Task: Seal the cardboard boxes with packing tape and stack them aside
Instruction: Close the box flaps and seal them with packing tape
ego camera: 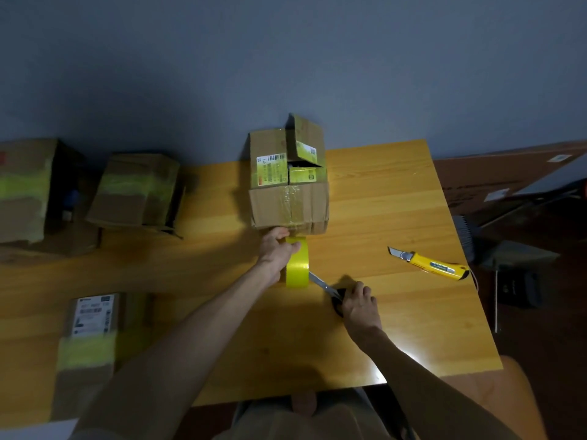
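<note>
A cardboard box (287,204) stands at the middle of the wooden table (397,296). Its far flap is up, and yellow labels and clear tape show on top. Just in front of it my left hand (278,249) grips a roll of yellow packing tape (297,265), held upright against the box's near bottom edge. My right hand (359,304) holds black-handled scissors (327,289). Their blades point up-left, and the tips touch the tape roll's near side.
A yellow utility knife (432,265) with its blade out lies to the right. Two boxes with yellow tape (136,188) (25,192) sit at the left back. Another labelled box (90,338) lies at the front left. Dark clutter lies on the floor beyond the table's right edge.
</note>
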